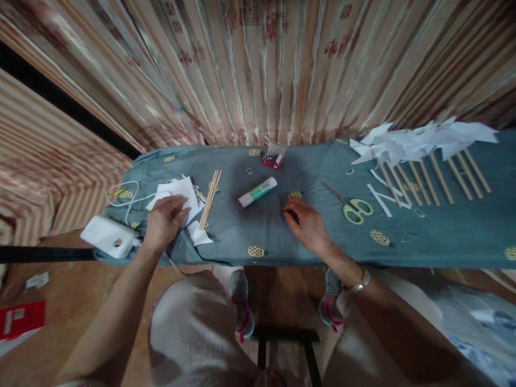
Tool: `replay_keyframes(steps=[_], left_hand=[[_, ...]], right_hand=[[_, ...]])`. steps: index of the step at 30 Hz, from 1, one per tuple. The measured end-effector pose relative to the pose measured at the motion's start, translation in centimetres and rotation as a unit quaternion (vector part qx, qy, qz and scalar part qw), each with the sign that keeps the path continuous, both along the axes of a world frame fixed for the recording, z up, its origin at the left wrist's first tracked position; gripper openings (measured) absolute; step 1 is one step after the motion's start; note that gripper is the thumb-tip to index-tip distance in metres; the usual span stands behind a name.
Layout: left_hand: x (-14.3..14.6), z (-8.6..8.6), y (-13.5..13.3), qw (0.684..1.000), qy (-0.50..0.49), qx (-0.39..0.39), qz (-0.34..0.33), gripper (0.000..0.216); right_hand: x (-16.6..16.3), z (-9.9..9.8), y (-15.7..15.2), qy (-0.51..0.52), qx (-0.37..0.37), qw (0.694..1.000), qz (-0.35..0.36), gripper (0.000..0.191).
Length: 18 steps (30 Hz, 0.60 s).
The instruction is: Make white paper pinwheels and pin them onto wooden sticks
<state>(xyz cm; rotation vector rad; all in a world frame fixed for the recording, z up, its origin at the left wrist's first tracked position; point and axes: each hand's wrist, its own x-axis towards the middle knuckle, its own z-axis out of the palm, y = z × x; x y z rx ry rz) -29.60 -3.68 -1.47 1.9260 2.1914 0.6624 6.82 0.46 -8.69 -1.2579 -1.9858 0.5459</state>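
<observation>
My left hand lies over a small pile of white paper sheets, its thumb and fingers closing on the paper's near edge. My right hand is low over the cloth, fingertips and thumb pinched together; whether anything is between them is hidden. A green and white glue stick lies on its side between my hands. Beside the paper rest several thin wooden sticks and a white paper scrap. To the right of my right hand are scissors with light green handles.
A small open red box of metal pins stands at the back. Finished paper pinwheels on sticks lie at the right, near white paper strips. A white power bank with a cable sits at the left edge of the cloth-covered table.
</observation>
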Motion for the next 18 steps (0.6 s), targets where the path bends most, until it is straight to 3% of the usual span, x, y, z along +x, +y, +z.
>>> replay_keyframes(steps=[4,18], left_hand=[[0.22,0.24,-0.04,1.0,-0.016,-0.004,0.005,0.026],[-0.38,-0.4,0.71,0.976,-0.152,0.025,0.154,0.016]], right_hand=[[-0.01,0.33,0.0,-0.005,-0.003,1.0,0.003,0.013],[-0.03,0.43,-0.06,-0.002,-0.005,1.0,0.001,0.014]])
